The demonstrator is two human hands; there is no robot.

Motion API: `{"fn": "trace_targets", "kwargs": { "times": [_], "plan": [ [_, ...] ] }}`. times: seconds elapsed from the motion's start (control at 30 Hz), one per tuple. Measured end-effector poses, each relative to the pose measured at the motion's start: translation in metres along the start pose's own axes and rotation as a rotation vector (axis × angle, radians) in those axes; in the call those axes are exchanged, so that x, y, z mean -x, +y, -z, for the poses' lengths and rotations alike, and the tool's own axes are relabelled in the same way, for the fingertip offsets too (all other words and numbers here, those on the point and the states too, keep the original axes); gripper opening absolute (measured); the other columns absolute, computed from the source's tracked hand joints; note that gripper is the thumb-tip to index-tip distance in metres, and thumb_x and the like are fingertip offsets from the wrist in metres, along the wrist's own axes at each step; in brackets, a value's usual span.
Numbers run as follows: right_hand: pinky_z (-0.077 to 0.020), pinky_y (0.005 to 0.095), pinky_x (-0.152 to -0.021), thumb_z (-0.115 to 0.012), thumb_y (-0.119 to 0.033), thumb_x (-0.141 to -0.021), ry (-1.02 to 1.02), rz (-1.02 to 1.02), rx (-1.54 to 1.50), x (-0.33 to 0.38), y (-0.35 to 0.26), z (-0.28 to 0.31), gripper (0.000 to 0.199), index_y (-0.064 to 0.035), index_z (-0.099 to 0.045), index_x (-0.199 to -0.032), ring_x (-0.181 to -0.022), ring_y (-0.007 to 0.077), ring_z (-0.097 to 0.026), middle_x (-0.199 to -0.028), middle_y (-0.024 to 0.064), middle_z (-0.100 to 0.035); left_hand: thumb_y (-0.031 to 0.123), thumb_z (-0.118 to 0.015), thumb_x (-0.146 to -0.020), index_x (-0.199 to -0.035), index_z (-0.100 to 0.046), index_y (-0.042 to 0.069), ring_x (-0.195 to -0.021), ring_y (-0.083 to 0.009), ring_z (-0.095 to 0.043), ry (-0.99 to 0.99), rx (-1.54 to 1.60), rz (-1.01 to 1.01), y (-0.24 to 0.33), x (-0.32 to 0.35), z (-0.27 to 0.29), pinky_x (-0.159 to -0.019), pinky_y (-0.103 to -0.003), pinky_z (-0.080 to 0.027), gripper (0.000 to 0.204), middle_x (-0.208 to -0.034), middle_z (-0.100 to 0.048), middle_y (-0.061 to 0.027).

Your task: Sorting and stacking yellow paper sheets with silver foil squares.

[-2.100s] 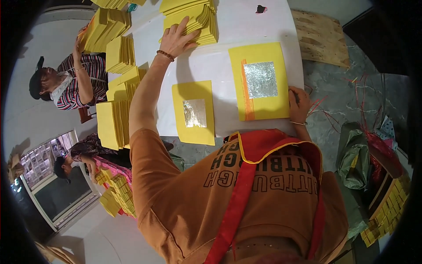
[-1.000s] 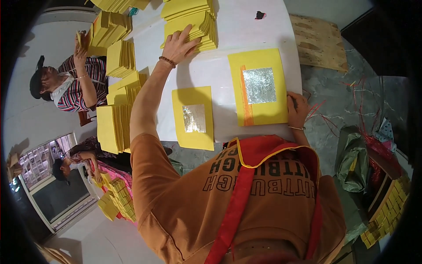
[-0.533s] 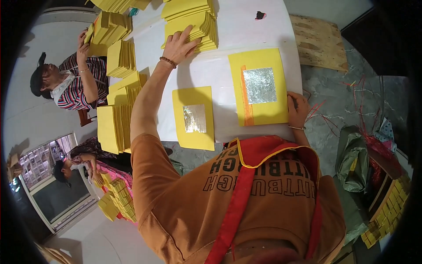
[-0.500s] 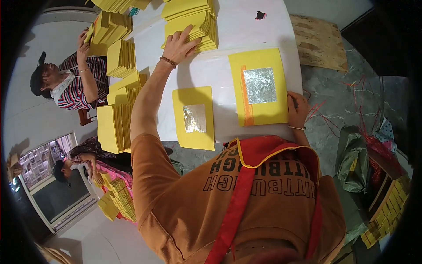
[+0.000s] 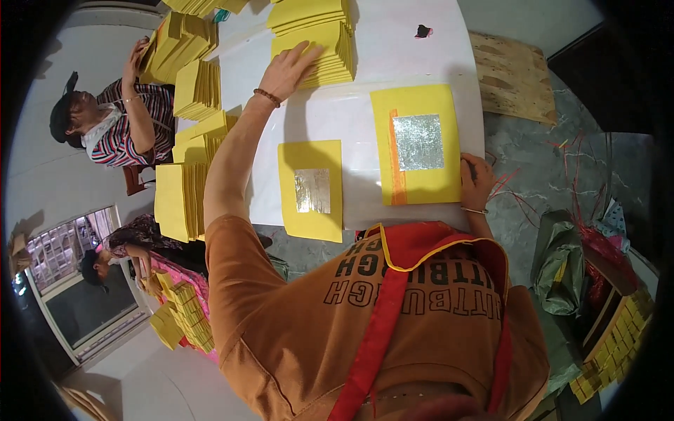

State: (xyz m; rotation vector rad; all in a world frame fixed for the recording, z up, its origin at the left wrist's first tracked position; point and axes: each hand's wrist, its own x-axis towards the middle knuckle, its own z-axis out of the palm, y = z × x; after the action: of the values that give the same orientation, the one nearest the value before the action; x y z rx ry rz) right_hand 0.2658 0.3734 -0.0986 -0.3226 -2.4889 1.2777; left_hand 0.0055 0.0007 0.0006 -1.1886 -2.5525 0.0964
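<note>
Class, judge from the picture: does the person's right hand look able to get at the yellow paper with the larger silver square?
Probably yes: the right hand is beside the right edge of the yellow paper, with nothing visible in the way. Whether they touch is hard to tell.

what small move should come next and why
Perhaps the left hand should lift one sheet off the rectangular yellow paper stack: that hand lies there, while the right hand is beside the yellow paper sheet with a silver foil square and orange stripe.

place: we take this for a small paper workshop | signs: yellow paper stacks point(image 5: 339, 56), white worktable point(image 5: 400, 59), striped-shirted co-worker point(image 5: 116, 137), yellow bundles point(image 5: 189, 316)
</note>
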Motion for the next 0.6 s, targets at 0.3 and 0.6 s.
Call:
{"fn": "trace_targets", "kwargs": {
  "times": [0.3, 0.6],
  "plan": [
    [-0.0300, 0.0352, -0.085, -0.059, -0.019, -0.081, -0.001, 0.010, 0.011, 0.000, 0.002, -0.001, 0.016, -0.0163, -0.066, -0.096, -0.091, 0.0167, -0.055, -0.090, -0.0025, -0.063, 0.029, -0.055, -0.087, -0.120, -0.052, 0.011, -0.091, -0.0299, -0.055, 0.043, 0.316, 0.147, -0.014, -0.001, 0.000, -0.080, -0.038, -0.047, 0.038, -0.096, -0.062, -0.0106],
    [-0.0309, 0.0334, -0.085, -0.060, -0.018, -0.081, 0.007, 0.037, -0.009, 0.000, 0.002, -0.001, 0.015, -0.0155, -0.067, -0.095, -0.091, 0.0173, -0.055, -0.089, -0.0021, -0.063, 0.010, -0.055, -0.081, -0.123, -0.050, 0.011, -0.085, -0.0267, -0.057, -0.069, 0.108, 0.348, -0.008, -0.014, 0.005, -0.076, -0.038, -0.048, 0.042, -0.092, -0.064, -0.0094]
  ]
}}
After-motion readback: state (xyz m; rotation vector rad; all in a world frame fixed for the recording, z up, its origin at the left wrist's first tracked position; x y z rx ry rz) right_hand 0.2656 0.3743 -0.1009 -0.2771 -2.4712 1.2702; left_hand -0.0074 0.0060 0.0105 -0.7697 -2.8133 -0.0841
